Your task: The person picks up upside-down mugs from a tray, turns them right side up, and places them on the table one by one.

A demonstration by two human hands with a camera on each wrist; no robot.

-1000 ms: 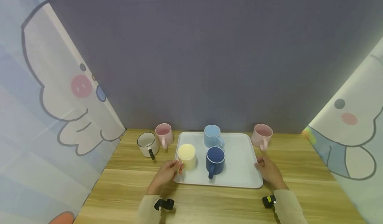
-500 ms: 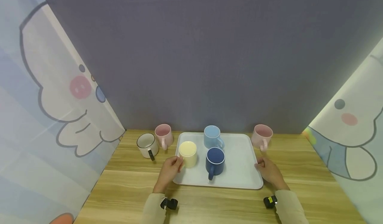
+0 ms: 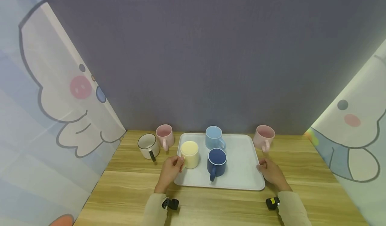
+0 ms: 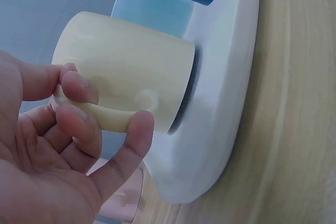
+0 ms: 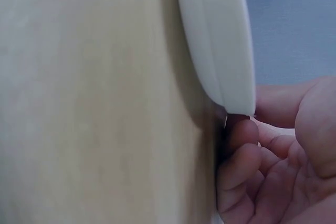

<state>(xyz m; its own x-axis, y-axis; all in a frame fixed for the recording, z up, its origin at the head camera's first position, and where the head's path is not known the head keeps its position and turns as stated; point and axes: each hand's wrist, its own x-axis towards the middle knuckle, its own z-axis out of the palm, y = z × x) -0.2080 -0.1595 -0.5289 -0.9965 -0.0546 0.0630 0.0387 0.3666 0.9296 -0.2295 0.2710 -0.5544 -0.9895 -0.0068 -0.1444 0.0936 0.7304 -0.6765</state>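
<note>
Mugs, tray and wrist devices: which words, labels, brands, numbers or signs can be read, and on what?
No text can be read in any view.
Yellow patch on the right wrist device: too small to tell whether it bears text.
Cream mug, navy mug, white tray: no lettering visible.

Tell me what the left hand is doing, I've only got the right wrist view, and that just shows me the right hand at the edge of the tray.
Observer: The left hand pinches the handle of the yellow mug.
Operator: Which way does the dark blue mug's handle point?
Observer: The handle of the dark blue mug points toward the person.
Operator: And what's on the table left of the tray?
Observer: On the table, left of the tray, stand a white mug with a dark rim and a pink mug.
</note>
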